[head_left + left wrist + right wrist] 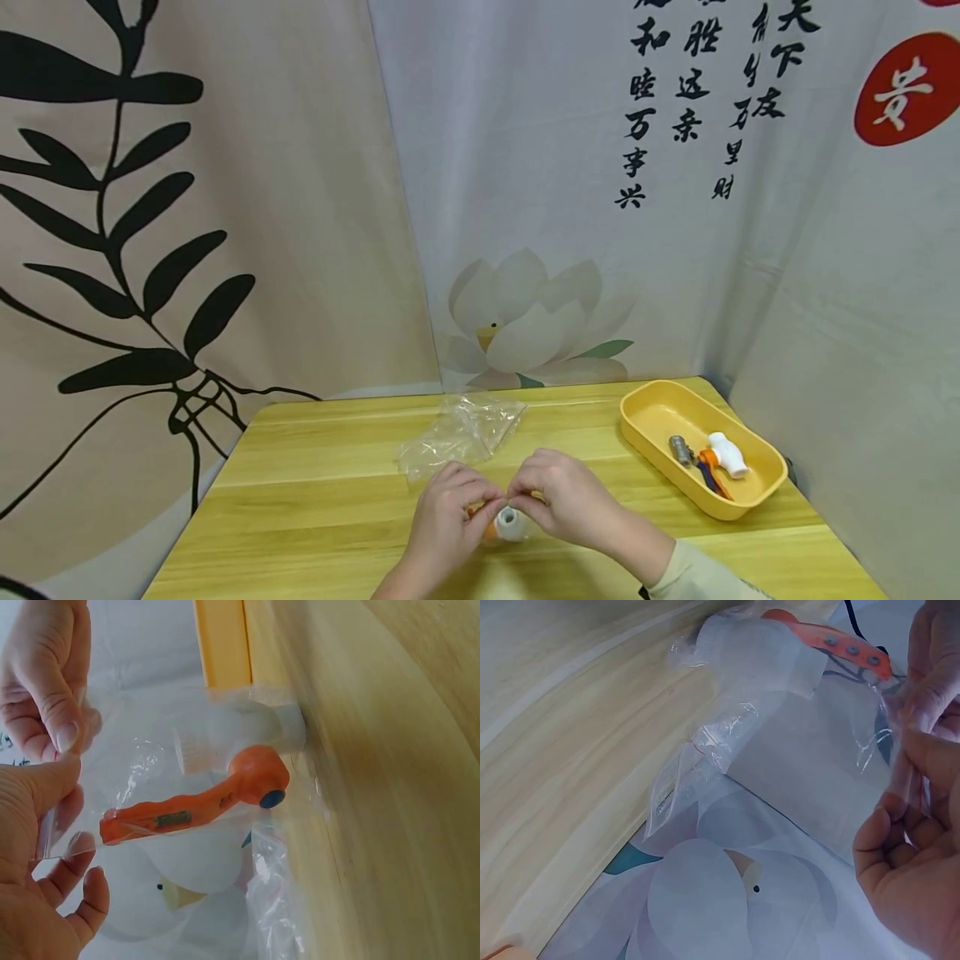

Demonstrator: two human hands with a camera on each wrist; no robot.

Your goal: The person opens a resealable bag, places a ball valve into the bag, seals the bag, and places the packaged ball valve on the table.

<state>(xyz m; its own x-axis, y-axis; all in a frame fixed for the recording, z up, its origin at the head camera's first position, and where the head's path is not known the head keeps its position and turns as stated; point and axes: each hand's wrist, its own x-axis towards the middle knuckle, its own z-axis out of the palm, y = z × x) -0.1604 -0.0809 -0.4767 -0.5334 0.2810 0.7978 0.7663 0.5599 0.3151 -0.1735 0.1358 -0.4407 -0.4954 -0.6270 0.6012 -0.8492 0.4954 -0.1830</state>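
Observation:
A clear zip bag (139, 772) holds a white plastic valve (244, 727) with an orange lever handle (180, 814) and a blue cap at its pivot. My left hand (452, 517) pinches the bag's top edge between thumb and fingers. Close beside it, my right hand (566, 500) pinches the same edge, thumb tips nearly meeting in the left wrist view. The bag hangs from both hands with the valve at its bottom, at or just above the table. From the head view, the hands hide most of the bag, and only the valve's round white opening and some orange show.
Crumpled clear plastic bags (468, 429) lie on the wooden table (315, 500) beyond the hands. At the right stands a yellow tray (652, 408) with a white pipe fitting (727, 454), a grey cylindrical piece (681, 450) and an orange and dark blue item (708, 477). Printed curtains hang behind.

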